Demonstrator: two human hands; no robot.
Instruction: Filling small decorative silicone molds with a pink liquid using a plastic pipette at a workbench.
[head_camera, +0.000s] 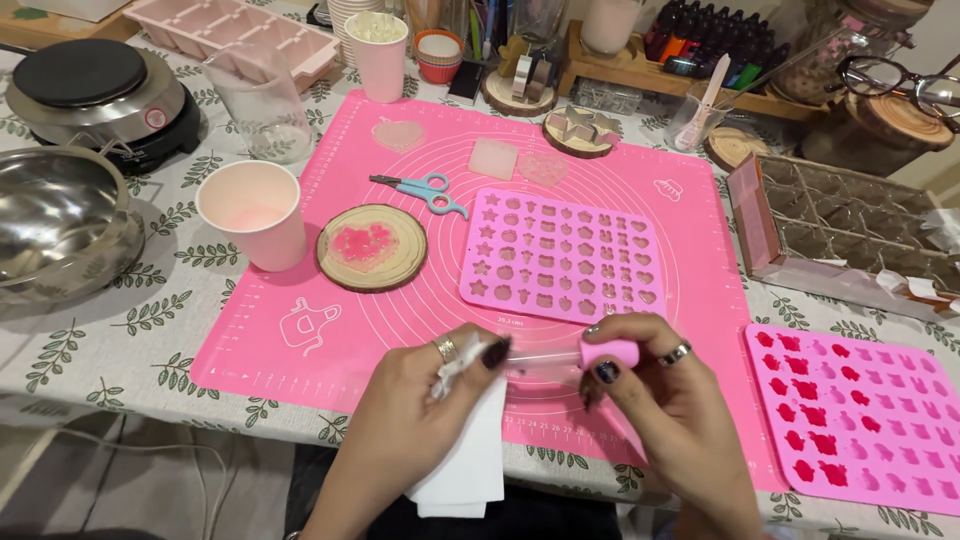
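Left hand (420, 415): head view, fingers pinched shut on white tissue (470, 455) wrapped around the tip end of the dropper (560, 360); rest of the tissue hangs down over the table edge.
Right hand (665, 415): fingertips closed on the dropper's pink bulb (610, 353); rings on both hands.
Dropper location: held level between both hands, above the near edge of the pink mat (330, 330), just in front of the empty mould (562, 255).
Handling (judgement): light; clear barrel looks thin and rigid, likely fragile and slippery if wet; bulb is soft and gives under pressure. Best hold looks like the bulb neck plus the tissue-covered barrel, not the bare tip.
Neighbours: empty mould just beyond the hands; filled mould (860, 415) to the right, red in part of its cavities; wooden coaster (372, 247) with pink pieces and paper cup (253, 212) to the left; scissors (425, 190) further back.
Edges: table edge runs directly under the wrists; mat stops just short of it.
Open room: bare mat strip between the hands and the empty mould; more bare mat to the near left below the coaster. Right side is tight against the filled mould.
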